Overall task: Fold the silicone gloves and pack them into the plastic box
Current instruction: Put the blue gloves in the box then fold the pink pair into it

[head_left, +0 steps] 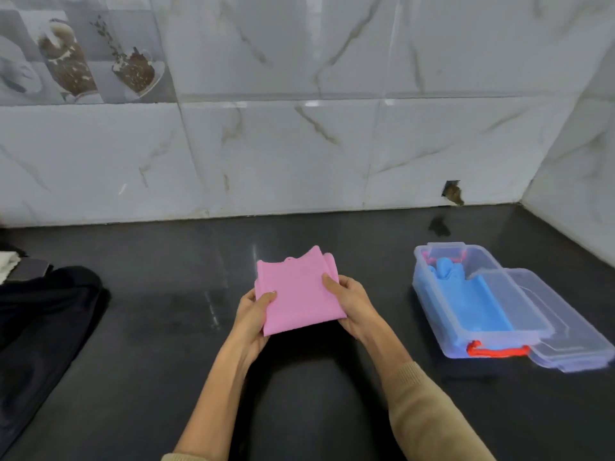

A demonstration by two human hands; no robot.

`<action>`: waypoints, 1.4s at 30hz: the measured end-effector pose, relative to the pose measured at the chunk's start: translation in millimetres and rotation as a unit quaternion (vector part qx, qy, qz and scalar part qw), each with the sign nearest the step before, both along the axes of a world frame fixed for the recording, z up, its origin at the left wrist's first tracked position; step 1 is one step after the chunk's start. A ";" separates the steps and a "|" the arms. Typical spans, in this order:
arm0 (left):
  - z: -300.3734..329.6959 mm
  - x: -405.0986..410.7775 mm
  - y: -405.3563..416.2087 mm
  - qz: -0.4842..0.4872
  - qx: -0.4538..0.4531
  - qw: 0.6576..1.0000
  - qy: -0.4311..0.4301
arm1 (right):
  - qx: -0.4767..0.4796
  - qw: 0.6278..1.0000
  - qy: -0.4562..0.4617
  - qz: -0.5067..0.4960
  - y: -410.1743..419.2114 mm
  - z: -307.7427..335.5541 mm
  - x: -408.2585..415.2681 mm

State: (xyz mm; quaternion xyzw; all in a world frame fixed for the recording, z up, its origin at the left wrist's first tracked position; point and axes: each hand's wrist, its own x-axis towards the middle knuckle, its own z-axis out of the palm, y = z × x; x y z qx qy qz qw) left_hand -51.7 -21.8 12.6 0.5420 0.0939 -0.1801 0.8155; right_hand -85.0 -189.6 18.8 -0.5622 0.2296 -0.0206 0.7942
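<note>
A folded pink silicone glove [298, 291] is held above the dark countertop in the middle of the view. My left hand [253, 316] grips its near-left corner, thumb on top. My right hand [352, 304] grips its right edge, thumb on top as well. To the right stands the clear plastic box [432, 314] with a red handle [497, 351] at its near end. A blue silicone glove [469, 294] lies inside it. The box's clear lid [575, 337] rests beside it on the right, partly leaning on the rim.
The black countertop [166, 327] meets a marble-tiled wall [299, 154] at the back and another wall on the right. A dark cloth-like object [40, 324] lies at the left edge. A small hole [452, 193] marks the wall behind the box.
</note>
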 end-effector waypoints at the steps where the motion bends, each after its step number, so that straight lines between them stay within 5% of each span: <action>1: 11.2 -1.7 -7.5 -0.007 -0.004 1.000 -0.021 | -0.021 1.000 -0.016 -0.009 -8.1 11.1 -4.0; 8: 79.7 -20.0 -116.3 -0.175 -0.032 0.972 -0.151 | -0.166 0.973 -0.087 -0.132 -122.5 94.4 -67.7; 15: 67.8 -55.2 -217.7 -0.298 0.220 0.895 -0.249 | -0.309 0.935 0.118 -0.129 -226.6 97.6 -132.8; 18: 59.6 -61.8 -224.9 -0.311 0.328 0.829 -0.329 | -0.373 0.905 0.174 -0.112 -233.7 84.0 -135.9; 23: 57.4 -75.4 -230.4 -0.262 0.455 0.739 -0.422 | -0.524 0.832 0.138 -0.115 -218.5 72.7 -127.8; 30: 56.9 -79.1 -232.2 -0.193 0.465 0.748 -0.432 | -0.641 0.752 0.103 -0.111 -197.4 63.2 -120.3; 32: 53.6 -77.3 -231.4 -0.192 0.483 0.729 -0.445 | -0.696 0.701 0.128 -0.082 -193.4 57.4 -119.6; 36: 47.9 -79.7 -236.7 -0.208 0.587 0.637 -0.454 | -0.843 0.491 0.218 0.005 -194.9 39.9 -112.1; 42: 51.0 -76.9 -248.3 -0.242 0.701 0.472 -0.476 | -0.854 0.392 0.313 0.140 -205.9 41.0 -98.9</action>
